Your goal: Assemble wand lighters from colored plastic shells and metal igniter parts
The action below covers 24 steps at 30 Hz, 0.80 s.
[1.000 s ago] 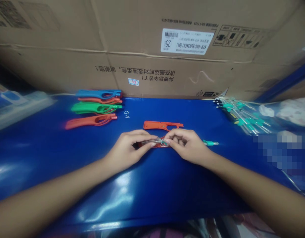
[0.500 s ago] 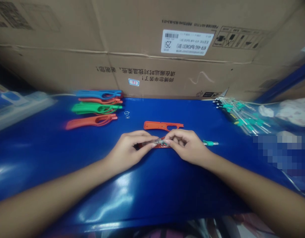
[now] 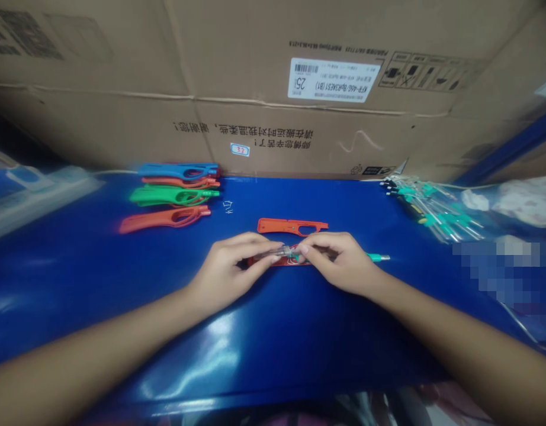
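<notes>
My left hand (image 3: 235,263) is closed around a clear fuel tank (image 3: 278,252) of a long-nosed lighter, its capped end showing past the thumb. The fingertips of my right hand (image 3: 335,257) pinch at that end; whatever small part they hold is hidden. Beneath both hands lies a red lighter shell half (image 3: 294,264), with thin pale wires looping inside it. A green lighter nozzle with a metal tip (image 3: 379,258) sticks out to the right of my right hand. Just beyond my hands rests an orange lighter shell half (image 3: 277,226) with a trigger opening.
Several blue, red and green lighter bodies (image 3: 175,196) lie at the back left near some tiny metal pins (image 3: 228,206). Back right, a heap of metal nozzles with green parts (image 3: 442,213) includes a black-and-yellow handle (image 3: 414,210). A cardboard wall (image 3: 250,53) stands behind the blue table (image 3: 255,349).
My right fingers have shifted slightly at the end of the tank, the hand lying a bit flatter. My left hand keeps its hold in nearly the same spot.
</notes>
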Motion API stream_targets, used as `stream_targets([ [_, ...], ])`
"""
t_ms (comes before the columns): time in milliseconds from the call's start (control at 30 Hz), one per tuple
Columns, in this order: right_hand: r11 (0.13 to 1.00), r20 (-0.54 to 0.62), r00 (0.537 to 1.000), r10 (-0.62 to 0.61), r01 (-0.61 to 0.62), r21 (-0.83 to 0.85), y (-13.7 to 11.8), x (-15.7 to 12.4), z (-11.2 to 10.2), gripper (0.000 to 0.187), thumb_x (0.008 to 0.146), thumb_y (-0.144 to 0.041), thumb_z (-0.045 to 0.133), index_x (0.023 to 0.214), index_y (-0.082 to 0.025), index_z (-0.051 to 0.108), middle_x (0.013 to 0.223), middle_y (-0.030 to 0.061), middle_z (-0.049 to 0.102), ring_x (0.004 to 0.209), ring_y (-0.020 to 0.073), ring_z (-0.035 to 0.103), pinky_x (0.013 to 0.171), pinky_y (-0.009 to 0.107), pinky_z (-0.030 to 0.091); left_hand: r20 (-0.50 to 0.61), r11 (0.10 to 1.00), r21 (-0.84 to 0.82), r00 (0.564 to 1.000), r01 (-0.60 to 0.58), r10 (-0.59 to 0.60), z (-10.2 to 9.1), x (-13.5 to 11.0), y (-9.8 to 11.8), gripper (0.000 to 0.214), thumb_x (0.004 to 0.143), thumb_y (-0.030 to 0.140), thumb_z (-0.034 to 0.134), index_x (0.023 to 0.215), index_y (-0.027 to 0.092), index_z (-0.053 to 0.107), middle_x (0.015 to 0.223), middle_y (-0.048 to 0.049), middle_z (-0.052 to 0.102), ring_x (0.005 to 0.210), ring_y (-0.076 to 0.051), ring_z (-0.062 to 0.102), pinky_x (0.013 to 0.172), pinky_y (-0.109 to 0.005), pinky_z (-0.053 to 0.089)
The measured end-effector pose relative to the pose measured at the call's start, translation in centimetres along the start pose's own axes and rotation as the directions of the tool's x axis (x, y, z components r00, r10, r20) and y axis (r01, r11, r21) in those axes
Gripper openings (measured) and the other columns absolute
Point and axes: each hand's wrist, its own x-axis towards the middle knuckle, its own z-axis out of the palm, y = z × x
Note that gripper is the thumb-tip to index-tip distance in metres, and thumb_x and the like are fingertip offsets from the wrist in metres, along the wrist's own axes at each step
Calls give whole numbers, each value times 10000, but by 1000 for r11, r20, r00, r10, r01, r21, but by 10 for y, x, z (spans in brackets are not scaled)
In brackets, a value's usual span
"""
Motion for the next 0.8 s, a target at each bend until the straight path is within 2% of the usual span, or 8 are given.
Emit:
stream_targets([
  [133, 1000, 7, 1000, 5, -5, 31, -1, -1, 0, 233, 921, -338, 576, 829, -182, 722, 739, 45, 668, 610, 134, 559, 519, 248, 415, 22, 1000, -13, 1000, 3, -2, 0, 0, 0, 212, 904, 203, 688, 1096, 182, 776, 1006, -73, 772, 841, -165, 734, 736, -249, 586],
  [333, 996, 38, 998, 52, -55, 70, -1, 1, -1, 183, 880, -323, 625, 866, -160, 707, 581, -28, 515, 480, 83, 383, 454, 230, 305, 36, 999, -16, 999, 35, -35, -1, 0, 0, 206, 902, 217, 699, 1089, 184, 779, 1015, -66, 779, 851, -162, 736, 752, -245, 583],
  [400, 995, 45, 997, 63, -67, 80, -1, 1, -1, 184, 871, -325, 636, 853, -153, 699, 567, -38, 487, 479, 78, 362, 455, 228, 290, 36, 999, -17, 998, 44, -43, -1, 1, -1, 204, 904, 221, 699, 1087, 180, 779, 1012, -66, 781, 852, -160, 737, 748, -236, 579],
  [667, 987, 49, 995, 92, -98, 129, -1, 0, 1, 226, 890, -368, 622, 858, -159, 701, 696, 31, 656, 554, 107, 491, 526, 247, 377, 33, 999, -31, 999, 28, -27, 0, 1, -3, 199, 901, 223, 704, 1081, 184, 782, 1001, -56, 787, 830, -151, 741, 728, -221, 576],
  [800, 987, 61, 993, 103, -109, 116, -1, 1, 2, 233, 890, -368, 619, 840, -159, 709, 727, 47, 686, 553, 106, 504, 517, 243, 374, 46, 999, -39, 999, 30, -29, 0, 2, -3, 197, 906, 220, 699, 1081, 187, 781, 1019, -53, 788, 873, -159, 746, 766, -227, 581],
])
